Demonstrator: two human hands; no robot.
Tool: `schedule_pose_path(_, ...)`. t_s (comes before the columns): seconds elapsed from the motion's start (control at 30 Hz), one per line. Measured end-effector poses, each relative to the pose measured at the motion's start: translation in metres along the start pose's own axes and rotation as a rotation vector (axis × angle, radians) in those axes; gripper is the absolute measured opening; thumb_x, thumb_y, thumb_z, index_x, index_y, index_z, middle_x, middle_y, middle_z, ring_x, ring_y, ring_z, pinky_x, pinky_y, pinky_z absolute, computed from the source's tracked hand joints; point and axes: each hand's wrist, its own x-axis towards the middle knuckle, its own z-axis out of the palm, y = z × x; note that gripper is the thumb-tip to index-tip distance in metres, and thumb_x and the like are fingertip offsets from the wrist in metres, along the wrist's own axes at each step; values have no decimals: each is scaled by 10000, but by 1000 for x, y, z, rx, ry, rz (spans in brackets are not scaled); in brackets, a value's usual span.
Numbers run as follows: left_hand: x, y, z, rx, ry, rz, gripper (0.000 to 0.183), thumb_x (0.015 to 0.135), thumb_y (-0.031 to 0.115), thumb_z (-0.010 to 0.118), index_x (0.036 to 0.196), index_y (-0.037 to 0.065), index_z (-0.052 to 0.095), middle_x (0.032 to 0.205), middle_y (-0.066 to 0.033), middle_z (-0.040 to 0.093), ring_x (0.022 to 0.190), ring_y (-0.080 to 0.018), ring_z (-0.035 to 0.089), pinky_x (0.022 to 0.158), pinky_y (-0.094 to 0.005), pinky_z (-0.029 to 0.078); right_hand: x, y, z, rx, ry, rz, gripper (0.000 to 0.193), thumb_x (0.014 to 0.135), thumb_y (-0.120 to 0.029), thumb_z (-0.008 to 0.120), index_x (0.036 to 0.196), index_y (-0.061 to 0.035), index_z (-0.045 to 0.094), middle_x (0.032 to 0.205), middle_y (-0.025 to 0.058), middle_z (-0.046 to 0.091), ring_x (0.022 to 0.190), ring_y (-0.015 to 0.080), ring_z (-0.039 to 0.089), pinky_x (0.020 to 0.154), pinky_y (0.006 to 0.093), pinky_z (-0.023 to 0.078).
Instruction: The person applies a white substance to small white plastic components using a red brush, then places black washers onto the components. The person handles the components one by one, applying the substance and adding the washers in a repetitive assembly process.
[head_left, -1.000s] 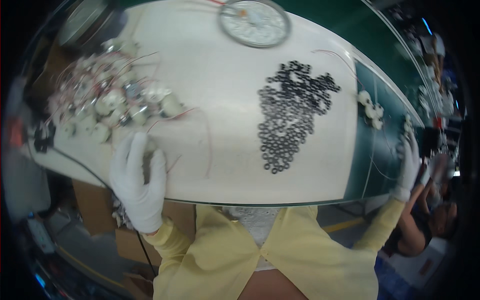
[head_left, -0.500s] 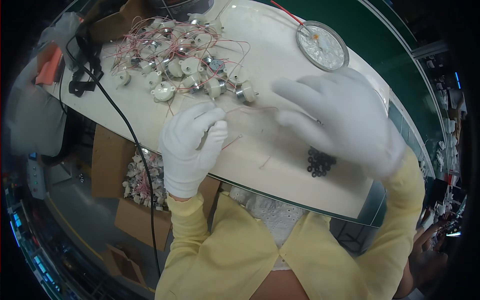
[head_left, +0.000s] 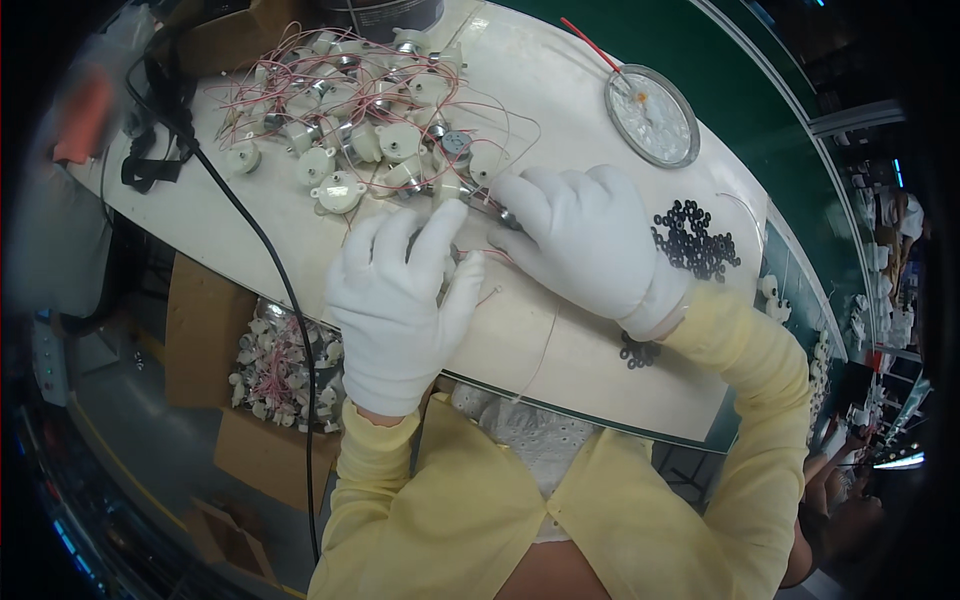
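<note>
Both my hands wear white gloves and meet at the near edge of a heap of small geared motors (head_left: 400,141) with cream caps and pink wires. My left hand (head_left: 405,290) has its fingers curved toward the thumb around a small piece that they mostly hide. Between thumb and forefinger, my right hand (head_left: 585,235) pinches a small dark, shiny piece (head_left: 509,218), too covered to name. A pink wire (head_left: 492,252) stretches between the hands, and a small white connector (head_left: 497,290) lies below the left thumb. Black rubber rings (head_left: 695,240) lie spread beyond my right wrist.
A few more rings (head_left: 638,352) sit beneath my right forearm. At the far right stands a round metal dish (head_left: 690,150) of whitish paste with a red stick (head_left: 590,45). A black cable (head_left: 240,225) crosses the left side, over an open carton (head_left: 200,340) of wired parts.
My right hand has come left from above the rings to the left hand, and its fingers have closed in a pinch. The larger ring pile, earlier hidden behind it, shows now.
</note>
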Motion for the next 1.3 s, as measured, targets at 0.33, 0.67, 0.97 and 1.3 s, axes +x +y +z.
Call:
schedule_pose_path(0.33, -7, -7, -4, 98, 85, -7, 546, 858, 347, 686, 1338, 115, 567, 1350, -175, 487, 1275, -410, 400, 1041, -515, 366, -21, 36, -95, 778, -16, 275, 523, 775, -139, 774, 1252, -32, 588, 933, 84, 693, 833, 175, 665, 706, 295, 505)
schedule_pose_path(0.67, 34, 0, -1, 112, -118, 129, 592, 892, 410, 623, 1374, 86, 511, 1332, -196, 505, 1264, -411, 429, 1075, -537, 314, -100, 118, -175, 1518, 162, -71, 693, 824, -457, 737, 1340, -68, 488, 1297, 134, 556, 737, 121, 630, 520, 263, 418)
schedule_pose_path(0.97, 62, -38, -16, 149, 66, 2, 578, 897, 399, 629, 1348, 55, 516, 1271, -221, 548, 1192, -441, 475, 1027, -511, 378, -228, 81, -210, 1131, -279, 690, 200, 722, -112, 711, 898, -22, 683, 767, 102, 628, 592, 183, 591, 526, 265, 419)
schedule_pose_path(1.3, 53, 17, -18, 69, -249, 54, 559, 924, 378, 633, 1360, 45, 522, 1312, -246, 529, 1207, -418, 498, 1027, -462, 412, -266, 53, -153, 84, -280, 482, 225, 607, 33, 544, 788, -78, 620, 1042, 107, 635, 847, 281, 568, 783, 389, 401)
